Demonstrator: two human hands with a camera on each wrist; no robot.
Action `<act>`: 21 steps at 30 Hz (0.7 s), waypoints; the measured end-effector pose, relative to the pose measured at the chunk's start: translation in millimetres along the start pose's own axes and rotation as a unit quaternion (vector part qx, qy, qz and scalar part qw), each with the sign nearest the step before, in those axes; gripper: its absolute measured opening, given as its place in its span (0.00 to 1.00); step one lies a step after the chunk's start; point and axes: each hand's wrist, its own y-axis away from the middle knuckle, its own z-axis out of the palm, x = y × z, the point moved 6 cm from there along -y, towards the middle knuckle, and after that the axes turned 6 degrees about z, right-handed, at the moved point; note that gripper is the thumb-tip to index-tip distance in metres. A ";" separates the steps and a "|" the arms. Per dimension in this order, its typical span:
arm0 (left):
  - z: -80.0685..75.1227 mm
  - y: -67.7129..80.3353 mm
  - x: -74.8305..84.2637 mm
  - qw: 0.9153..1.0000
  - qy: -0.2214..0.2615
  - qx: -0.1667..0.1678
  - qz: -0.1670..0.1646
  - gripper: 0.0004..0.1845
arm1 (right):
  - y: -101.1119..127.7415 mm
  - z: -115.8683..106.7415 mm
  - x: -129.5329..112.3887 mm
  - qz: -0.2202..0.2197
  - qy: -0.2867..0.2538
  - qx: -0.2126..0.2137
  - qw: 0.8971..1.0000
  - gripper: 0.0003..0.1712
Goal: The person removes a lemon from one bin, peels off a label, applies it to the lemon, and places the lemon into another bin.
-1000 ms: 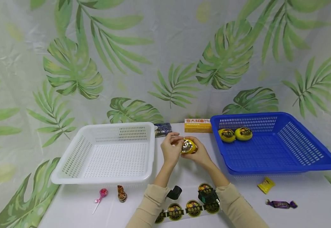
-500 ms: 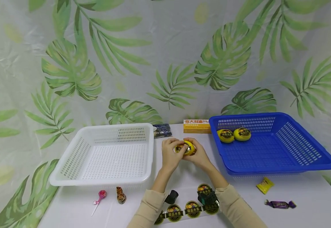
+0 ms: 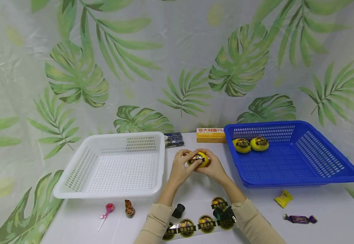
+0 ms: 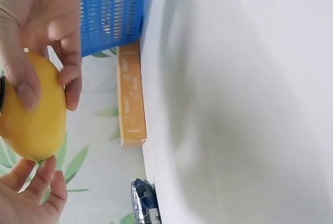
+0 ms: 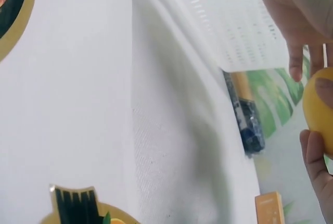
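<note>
likely to crease the label if pressed unevenly, with both hands curled around the yellow fruit.

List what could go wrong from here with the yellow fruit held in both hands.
The sticker on the yellow fruit could crease under the left hand and right hand fingers. The fruit is held above the table between the white basket and blue basket; dropped, it might roll off.
</note>
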 end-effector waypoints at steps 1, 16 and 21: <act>0.1 0.4 0.9 1.000 -0.012 0.000 0.008 0.21 | 0.7 -0.1 -0.5 -0.003 0.007 0.000 1.000 0.37; -0.3 0.2 -0.9 0.993 -0.113 -0.018 -0.035 0.27 | 12.0 4.2 -23.8 -0.010 0.064 -0.018 0.998 0.34; -2.2 -0.8 -0.7 0.993 -0.108 -0.003 -0.039 0.25 | 8.9 4.1 -9.1 -0.009 0.051 -0.025 0.998 0.35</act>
